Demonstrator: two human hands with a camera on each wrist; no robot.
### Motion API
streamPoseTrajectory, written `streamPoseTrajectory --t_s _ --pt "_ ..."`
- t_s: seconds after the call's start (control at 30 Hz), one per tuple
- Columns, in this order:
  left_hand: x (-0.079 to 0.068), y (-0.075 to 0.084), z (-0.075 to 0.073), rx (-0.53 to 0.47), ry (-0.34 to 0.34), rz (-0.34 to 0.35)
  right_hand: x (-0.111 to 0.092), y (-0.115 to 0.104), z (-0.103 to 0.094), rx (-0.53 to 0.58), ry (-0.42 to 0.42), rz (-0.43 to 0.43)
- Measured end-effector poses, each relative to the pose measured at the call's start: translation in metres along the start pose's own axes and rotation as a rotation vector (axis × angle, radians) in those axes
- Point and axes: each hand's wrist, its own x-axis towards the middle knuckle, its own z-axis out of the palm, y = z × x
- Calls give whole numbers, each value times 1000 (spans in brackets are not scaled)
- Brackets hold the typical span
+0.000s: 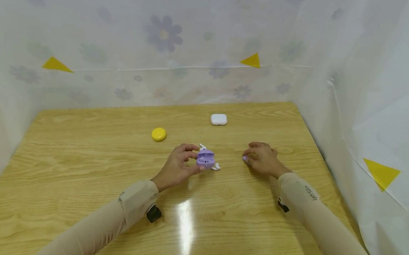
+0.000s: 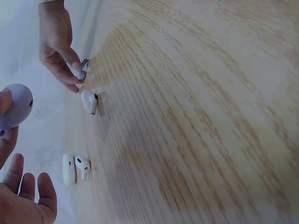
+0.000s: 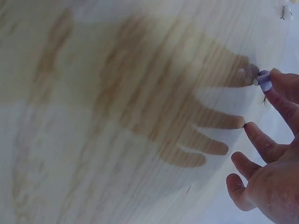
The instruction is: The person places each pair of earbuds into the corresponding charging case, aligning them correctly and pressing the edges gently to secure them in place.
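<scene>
My left hand (image 1: pixel 177 166) grips a small purple earbud case (image 1: pixel 206 163) between thumb and fingers, its lid raised. In the left wrist view the rounded purple case (image 2: pixel 21 106) is cut off by the left edge. To its right, my right hand (image 1: pixel 262 159) pinches a purple earbud (image 3: pixel 265 80) between thumb and forefinger, low over the table; the other fingers spread loosely. One white earbud (image 1: pixel 203 147) lies just behind the purple case, and a second white earbud (image 1: pixel 216 167) lies at its right side.
A white earbud case (image 1: pixel 218 119) sits closed toward the back of the wooden table (image 1: pixel 80 153). Left of it is a round yellow case (image 1: pixel 158 134). White flowered sheeting (image 1: pixel 193 82) hangs along the back, with plain white sheeting at the right.
</scene>
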Motion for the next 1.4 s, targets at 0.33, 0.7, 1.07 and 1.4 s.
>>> streamPoseTrajectory --t_s 0.33,0.7,1.07,1.4 --pt "0 0 1 -12 -12 -13 -1 -3 3 11 50 0" --pt "1 -1 2 4 -13 -17 -2 -11 4 -4 128 -15" --pt "1 -1 2 -3 -12 -16 0 -38 -3 110 305 -141" --pt "1 2 1 -2 -3 -13 -4 -81 -16 283 396 -218"
